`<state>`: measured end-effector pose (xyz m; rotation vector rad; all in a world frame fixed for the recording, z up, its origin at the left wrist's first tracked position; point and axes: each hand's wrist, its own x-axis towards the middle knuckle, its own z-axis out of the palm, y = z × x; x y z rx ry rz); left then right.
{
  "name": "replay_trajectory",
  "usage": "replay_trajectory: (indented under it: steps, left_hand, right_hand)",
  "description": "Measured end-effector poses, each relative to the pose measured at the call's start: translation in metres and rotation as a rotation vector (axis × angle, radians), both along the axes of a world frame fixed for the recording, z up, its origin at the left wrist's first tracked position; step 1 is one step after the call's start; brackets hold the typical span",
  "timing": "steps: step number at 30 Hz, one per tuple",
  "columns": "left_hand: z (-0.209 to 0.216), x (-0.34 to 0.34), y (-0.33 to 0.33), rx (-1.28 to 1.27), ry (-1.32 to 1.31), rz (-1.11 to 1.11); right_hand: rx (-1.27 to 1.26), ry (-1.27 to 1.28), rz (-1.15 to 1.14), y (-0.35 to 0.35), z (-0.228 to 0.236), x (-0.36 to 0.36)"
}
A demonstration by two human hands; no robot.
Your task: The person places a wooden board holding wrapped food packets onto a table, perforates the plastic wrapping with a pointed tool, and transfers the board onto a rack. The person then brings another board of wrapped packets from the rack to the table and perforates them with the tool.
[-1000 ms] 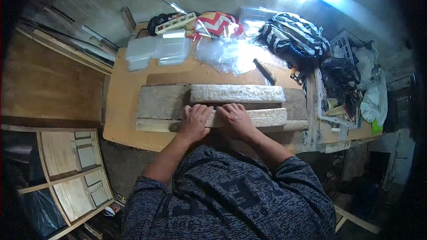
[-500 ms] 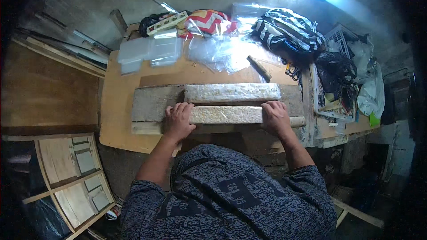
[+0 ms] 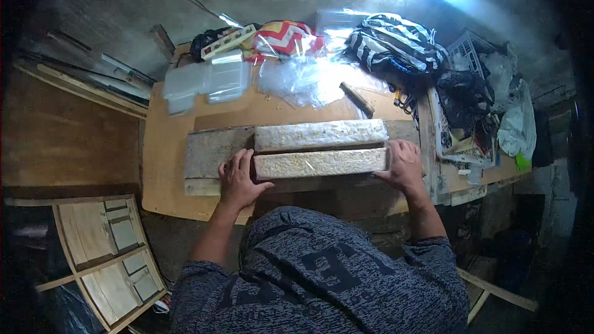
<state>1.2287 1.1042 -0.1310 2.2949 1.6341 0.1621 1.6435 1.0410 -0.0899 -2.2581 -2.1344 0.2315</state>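
Note:
Two long pale blocks with a bumpy, bean-like surface, which look like tempeh wrapped in clear plastic, lie parallel on a grey wooden board (image 3: 213, 146). The far block (image 3: 318, 134) lies just behind the near block (image 3: 322, 164), a narrow dark gap between them. My left hand (image 3: 238, 177) is closed around the near block's left end, its thumb along the front side. At the right end, my right hand (image 3: 403, 164) clasps the same block, fingers over the end and thumb at the front. Neither hand touches the far block.
Clear plastic sheets or bags (image 3: 297, 80) lie at the back of the tan table (image 3: 162, 176). A brown-handled knife (image 3: 357, 99) rests near them. A black-and-white striped bundle (image 3: 393, 43) and a white crate (image 3: 440, 130) holding mixed items stand at the right.
Both hands have spread outward to the near block's ends, the right shifting right and the left slightly left. More of that block now shows between them.

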Motion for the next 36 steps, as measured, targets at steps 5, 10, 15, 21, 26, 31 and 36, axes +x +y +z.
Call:
replay_trajectory:
  steps: [5, 10, 15, 21, 26, 31, 36]
  left_hand:
    - [0.014, -0.002, 0.014, 0.082, -0.096, -0.080]
    - [-0.013, 0.024, 0.057, 0.060, -0.089, -0.146]
    - [-0.010, 0.022, 0.080, -0.133, -0.020, -0.216]
    - [0.012, 0.034, 0.078, -0.081, 0.038, -0.220]
    - [0.044, 0.044, 0.075, -0.058, 0.130, -0.221]
    - [0.017, 0.045, 0.053, 0.008, 0.082, -0.240]
    - [0.000, 0.076, 0.040, 0.248, -0.049, -0.278]
  right_hand:
    - [0.118, 0.176, 0.033, 0.038, -0.007, -0.006]
    - [-0.182, 0.263, 0.164, 0.083, -0.030, -0.016]
    - [-0.258, 0.260, 0.226, 0.099, -0.032, -0.015]
    - [-0.062, 0.072, 0.266, 0.101, -0.042, -0.014]
    - [-0.110, -0.080, 0.326, 0.093, 0.000, -0.029]
    - [0.077, 0.020, 0.168, 0.063, -0.003, -0.040]
    - [0.342, 0.182, 0.327, 0.072, -0.041, -0.101]
